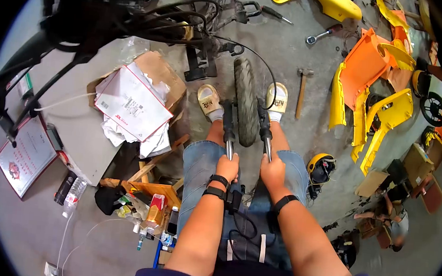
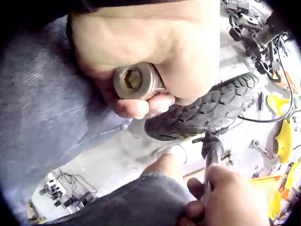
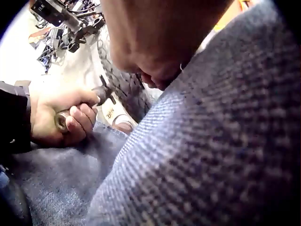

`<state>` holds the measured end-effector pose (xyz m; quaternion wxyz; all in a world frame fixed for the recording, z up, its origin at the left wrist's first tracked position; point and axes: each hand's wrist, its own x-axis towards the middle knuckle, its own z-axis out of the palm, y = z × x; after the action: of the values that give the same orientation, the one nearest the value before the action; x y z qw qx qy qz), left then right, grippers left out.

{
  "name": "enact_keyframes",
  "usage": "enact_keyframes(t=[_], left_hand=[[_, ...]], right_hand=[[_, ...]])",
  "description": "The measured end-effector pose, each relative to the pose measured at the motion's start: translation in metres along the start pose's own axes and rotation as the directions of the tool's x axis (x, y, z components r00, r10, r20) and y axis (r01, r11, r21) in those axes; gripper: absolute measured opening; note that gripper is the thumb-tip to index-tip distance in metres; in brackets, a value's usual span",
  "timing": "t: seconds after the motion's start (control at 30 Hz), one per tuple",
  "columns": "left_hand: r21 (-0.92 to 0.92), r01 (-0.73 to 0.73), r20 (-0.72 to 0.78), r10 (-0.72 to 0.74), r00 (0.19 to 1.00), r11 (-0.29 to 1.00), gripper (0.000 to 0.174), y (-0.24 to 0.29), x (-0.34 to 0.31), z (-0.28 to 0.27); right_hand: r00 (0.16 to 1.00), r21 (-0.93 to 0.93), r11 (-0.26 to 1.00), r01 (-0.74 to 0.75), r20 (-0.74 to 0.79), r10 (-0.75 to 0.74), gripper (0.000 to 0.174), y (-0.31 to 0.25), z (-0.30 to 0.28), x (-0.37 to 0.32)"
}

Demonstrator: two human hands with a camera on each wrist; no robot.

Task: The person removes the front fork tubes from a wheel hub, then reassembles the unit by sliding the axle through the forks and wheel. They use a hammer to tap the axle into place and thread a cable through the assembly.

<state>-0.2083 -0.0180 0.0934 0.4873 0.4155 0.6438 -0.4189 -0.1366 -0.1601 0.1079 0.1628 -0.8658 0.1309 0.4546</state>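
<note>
A wheel with a knobbly black tyre (image 1: 245,103) stands between the person's feet, flanked by two fork legs with black lowers and silver tubes. My left hand (image 1: 227,167) grips the left fork tube (image 1: 229,149); its end, with a hex socket (image 2: 134,81), pokes out of the fist in the left wrist view. Around the right fork tube (image 1: 268,148) curl the fingers of my right hand (image 1: 273,173), also visible below the tyre (image 2: 207,113) in the left wrist view. In the right wrist view the right hand (image 3: 160,47) is dark, its grip mostly hidden.
Overhead at left hangs a dark frame with cables (image 1: 189,22). A hammer (image 1: 301,92), a ratchet (image 1: 322,35) and a screwdriver (image 1: 277,14) lie on the floor. Orange and yellow panels (image 1: 366,66) spread out at right. At left sits a cardboard box (image 1: 171,78) with papers.
</note>
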Motion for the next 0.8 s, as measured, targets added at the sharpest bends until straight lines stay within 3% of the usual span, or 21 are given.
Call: enact_keyframes(t=[0.07,0.2,0.4,0.53,0.8], left_hand=[[-0.021,-0.102,0.032,0.103,0.994,0.995,0.034,0.016,0.007,-0.007],[-0.011,-0.171,0.069,0.172,0.983,0.985,0.034,0.040,-0.002,-0.018],[-0.054,-0.053,0.082,0.057,0.995,0.997,0.033,0.027,-0.003,-0.018],[-0.117,0.033,0.065,-0.026,0.998,0.993,0.030,0.009,-0.005,-0.008],[-0.069,0.118,0.088,-0.111,0.990,0.991,0.032,-0.011,0.002,-0.007]], right_hand=[[0.999,0.033,0.999,0.035,-0.025,-0.034,0.049,0.000,0.007,0.005],[0.997,0.082,0.996,0.040,-0.067,-0.034,0.046,-0.010,0.005,0.006],[0.998,-0.040,0.999,-0.032,0.052,0.034,0.045,-0.017,-0.009,0.001],[0.996,-0.116,0.991,-0.060,0.061,0.068,0.043,-0.009,-0.008,-0.001],[0.992,-0.155,0.986,-0.061,0.097,0.077,0.038,-0.002,0.000,-0.010]])
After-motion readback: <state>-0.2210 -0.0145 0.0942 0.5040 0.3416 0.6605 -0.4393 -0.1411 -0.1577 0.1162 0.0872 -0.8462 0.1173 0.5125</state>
